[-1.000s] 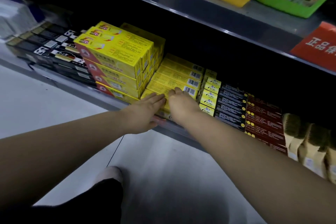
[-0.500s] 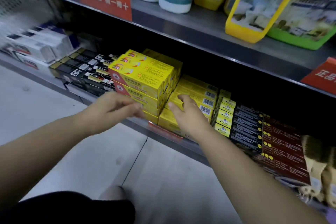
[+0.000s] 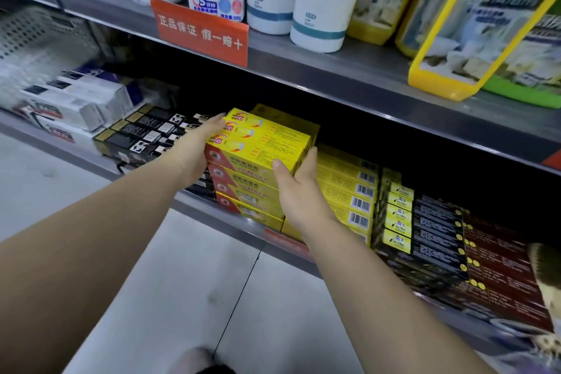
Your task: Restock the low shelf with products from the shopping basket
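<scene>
Yellow cardboard boxes with red corners (image 3: 261, 146) stand as a stack several layers high at the front of the low grey metal shelf (image 3: 194, 205), long sides facing out. The left hand (image 3: 194, 152) lies flat against the left end of the top layer with its fingers straight; its thumb is hidden. The right hand (image 3: 299, 188) grips the right front corner of that layer, thumb on the front face and fingers curled round the end. The yellow cardboard boxes are thus clasped between the two hands.

Just right of the stack sits a lower pile of plain yellow boxes with barcodes (image 3: 349, 191), touching it or nearly so. Beyond that are dark boxes with yellow dots (image 3: 437, 231). To the left lie black boxes with white labels (image 3: 145, 136). On the shelf above stand white plastic bottles (image 3: 318, 0) and a red paper sign (image 3: 200, 33). The shopping basket is not in view.

This looks like the tidying step: the top layer is being squared up or seated on the stack. The next move probably calls for an even push from both ends so the boxes sit flush with those beneath. After that comes letting go without dragging the layer forward off the edge, and a reach for more stock.
</scene>
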